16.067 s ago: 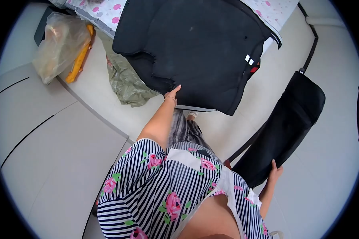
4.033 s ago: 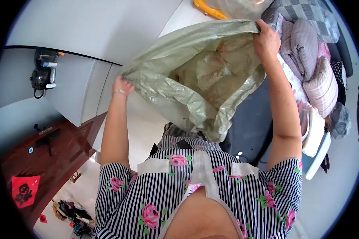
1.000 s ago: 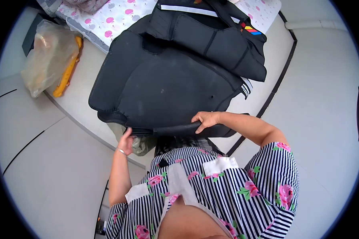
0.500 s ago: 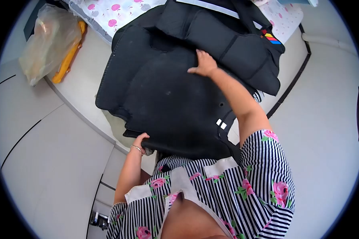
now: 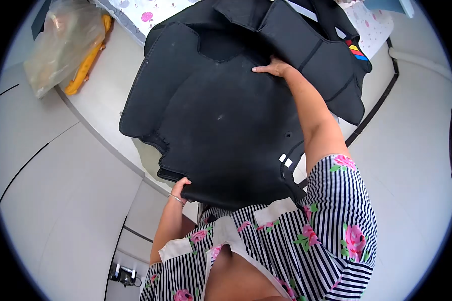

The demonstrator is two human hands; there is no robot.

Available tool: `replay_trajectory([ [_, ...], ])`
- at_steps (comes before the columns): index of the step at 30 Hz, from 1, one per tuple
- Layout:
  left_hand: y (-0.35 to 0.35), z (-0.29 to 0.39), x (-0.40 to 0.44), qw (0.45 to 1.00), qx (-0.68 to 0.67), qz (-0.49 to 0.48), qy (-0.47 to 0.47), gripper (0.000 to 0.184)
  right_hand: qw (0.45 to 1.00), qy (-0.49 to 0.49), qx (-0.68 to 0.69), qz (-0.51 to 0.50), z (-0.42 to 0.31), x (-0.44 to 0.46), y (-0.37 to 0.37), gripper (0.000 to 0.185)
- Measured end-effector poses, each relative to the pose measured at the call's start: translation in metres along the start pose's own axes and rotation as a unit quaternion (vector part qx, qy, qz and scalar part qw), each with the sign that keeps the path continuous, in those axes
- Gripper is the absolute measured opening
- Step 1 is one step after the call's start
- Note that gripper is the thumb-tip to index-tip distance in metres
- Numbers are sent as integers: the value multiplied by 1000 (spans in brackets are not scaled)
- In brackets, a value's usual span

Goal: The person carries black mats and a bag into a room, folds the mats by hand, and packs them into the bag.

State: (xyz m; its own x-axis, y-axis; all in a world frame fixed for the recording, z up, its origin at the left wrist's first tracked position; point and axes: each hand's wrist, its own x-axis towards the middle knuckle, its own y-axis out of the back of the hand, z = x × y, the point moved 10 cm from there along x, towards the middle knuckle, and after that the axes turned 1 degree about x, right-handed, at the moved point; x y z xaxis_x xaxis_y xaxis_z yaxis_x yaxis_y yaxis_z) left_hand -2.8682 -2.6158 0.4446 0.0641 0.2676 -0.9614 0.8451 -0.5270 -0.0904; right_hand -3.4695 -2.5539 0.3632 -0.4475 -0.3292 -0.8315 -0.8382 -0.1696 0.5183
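A large black sheet with stitched edges (image 5: pixel 221 130), like a moulded car mat, lies spread in front of my body. Its far side is folded over into a thick black flap (image 5: pixel 306 55) bearing yellow, red and blue stripes. My left hand (image 5: pixel 180 189), with a bracelet at the wrist, is closed on the near left edge, thumb on top and the other fingers mostly hidden below. My right hand (image 5: pixel 274 68) lies on the sheet against the flap, thumb stretched out to the left, some fingertips hard to see. Two small white tags (image 5: pixel 285 160) sit near the right edge.
A cloudy plastic bag (image 5: pixel 65 45) and a yellow item (image 5: pixel 88 57) are at the far left. White fabric with a pink print (image 5: pixel 148 20) lies beyond the sheet. A dark device (image 5: pixel 124 275) is at lower left. A pale pipe (image 5: pixel 422 60) runs along the right.
My right hand has slid slightly right and farther away, up to the flap. The flap has shifted right, baring more of the sheet. My left hand keeps its hold, slightly nearer my body.
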Motion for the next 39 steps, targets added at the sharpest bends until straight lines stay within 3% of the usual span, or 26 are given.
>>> replay_trajectory([
  [2, -6, -2, -2, 1000, -14, 8, -16, 36, 983, -19, 91, -161, 11, -10, -27, 121],
  [6, 4, -9, 29, 998, -44, 22, -37, 38, 969, -29, 133, -206, 1, -70, -31, 121],
  [9, -14, -3, 30, 998, -55, 1, -39, 41, 940, -12, 159, -302, -23, -118, -42, 117],
  [12, -42, 15, 28, 997, -35, -19, -61, 39, 981, 91, -4, -173, -31, -123, -52, 107],
  [14, -62, 24, 32, 996, -36, -41, -71, 38, 969, 147, -150, -127, -55, -146, -62, 98],
  [16, -75, 30, 50, 992, -42, -36, -111, 34, 985, 158, -62, -18, -60, -166, -69, 88],
  [19, -98, 56, 77, 982, -26, -24, -186, 32, 976, 160, -114, 93, -90, -208, -99, 70],
  [21, -114, 77, 75, 972, 12, 11, -235, 32, 974, 160, -124, 103, -101, -227, -137, 78],
  [22, -123, 82, 65, 970, 11, 17, -241, 33, 983, 152, -94, 50, -102, -237, -157, 98],
  [24, -136, 98, 45, 965, 7, 26, -261, 34, 967, 201, -97, 125, -96, -253, -188, 119],
  [27, -135, 106, 66, 956, 13, 54, -288, 38, 978, 167, -89, 94, -88, -261, -194, 134],
  [30, -141, 113, 75, 954, 28, 44, -296, 45, 969, 169, -91, 158, -87, -250, -201, 128],
  [31, -142, 117, 77, 950, 22, 36, -309, 46, 963, 191, -69, 180, -87, -245, -202, 113],
  [36, -142, 117, 61, 931, 62, 96, -347, 51, 941, 247, -39, 229, -74, -234, -192, 76],
  [39, -140, 117, 56, 917, 91, 0, -387, 49, 952, 200, -35, 230, -51, -213, -156, 61],
])
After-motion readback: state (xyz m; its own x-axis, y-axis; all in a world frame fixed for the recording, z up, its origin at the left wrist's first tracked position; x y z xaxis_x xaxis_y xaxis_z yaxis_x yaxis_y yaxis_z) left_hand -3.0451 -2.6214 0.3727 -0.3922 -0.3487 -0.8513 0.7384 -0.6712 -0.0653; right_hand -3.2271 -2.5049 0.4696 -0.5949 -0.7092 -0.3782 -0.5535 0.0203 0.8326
